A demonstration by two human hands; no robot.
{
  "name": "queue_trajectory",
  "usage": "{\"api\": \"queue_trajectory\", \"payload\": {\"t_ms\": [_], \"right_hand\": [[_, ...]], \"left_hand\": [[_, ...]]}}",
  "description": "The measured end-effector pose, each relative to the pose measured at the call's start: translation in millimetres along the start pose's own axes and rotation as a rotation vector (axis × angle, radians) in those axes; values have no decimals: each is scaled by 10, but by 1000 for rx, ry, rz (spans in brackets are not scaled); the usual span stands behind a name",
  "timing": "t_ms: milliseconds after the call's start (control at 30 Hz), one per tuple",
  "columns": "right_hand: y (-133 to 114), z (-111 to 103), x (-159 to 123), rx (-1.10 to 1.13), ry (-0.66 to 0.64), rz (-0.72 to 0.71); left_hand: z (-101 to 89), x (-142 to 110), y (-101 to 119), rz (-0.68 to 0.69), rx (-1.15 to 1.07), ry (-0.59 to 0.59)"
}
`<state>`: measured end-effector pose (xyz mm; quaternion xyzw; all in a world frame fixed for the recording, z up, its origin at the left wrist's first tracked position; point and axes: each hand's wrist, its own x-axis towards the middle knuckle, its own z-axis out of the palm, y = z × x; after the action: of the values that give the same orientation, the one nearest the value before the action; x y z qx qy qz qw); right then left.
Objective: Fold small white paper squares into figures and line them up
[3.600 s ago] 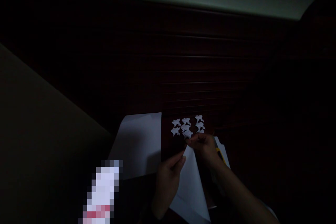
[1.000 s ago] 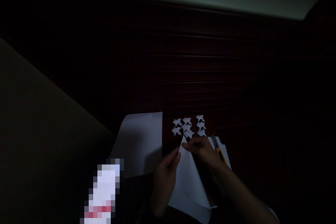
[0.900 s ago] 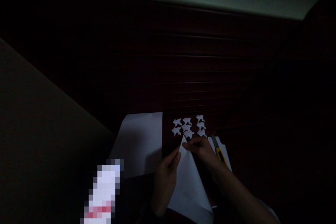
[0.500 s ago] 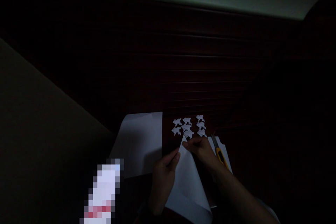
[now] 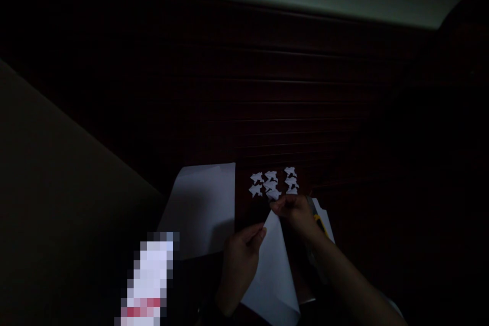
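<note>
A white sheet of paper [image 5: 273, 270], folded to a narrow point at its far end, hangs between my hands at the lower middle of the head view. My left hand [image 5: 242, 265] pinches its left edge between thumb and fingers. At the pointed tip, my right hand [image 5: 296, 214] has thumb and fingertips closed on the paper. Just beyond the tip lie several small folded paper figures [image 5: 270, 185], set out in rows on the dark surface. Beside my right wrist is a yellow utility knife [image 5: 320, 224], partly hidden by the forearm.
A larger white sheet [image 5: 202, 209] lies flat to the left, with a shadow across it. More white paper [image 5: 325, 219] sits under the knife at right. A pixelated white patch [image 5: 147, 275] covers the lower left. Dark slatted wood [image 5: 286, 81] spans the background.
Compared with half a second ago, my right hand has shifted slightly up and right, now covering the tip. The sheet's lower corner has swung left. My left hand keeps its pinch.
</note>
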<state>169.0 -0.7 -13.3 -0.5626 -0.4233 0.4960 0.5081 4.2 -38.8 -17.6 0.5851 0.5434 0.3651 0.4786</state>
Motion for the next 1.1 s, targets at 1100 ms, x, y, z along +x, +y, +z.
{"api": "queue_trajectory", "payload": {"t_ms": [1100], "right_hand": [[-27,16,-70,107,-68,-56]], "left_hand": [[-30,-10,57,-9,-24,-29]]}}
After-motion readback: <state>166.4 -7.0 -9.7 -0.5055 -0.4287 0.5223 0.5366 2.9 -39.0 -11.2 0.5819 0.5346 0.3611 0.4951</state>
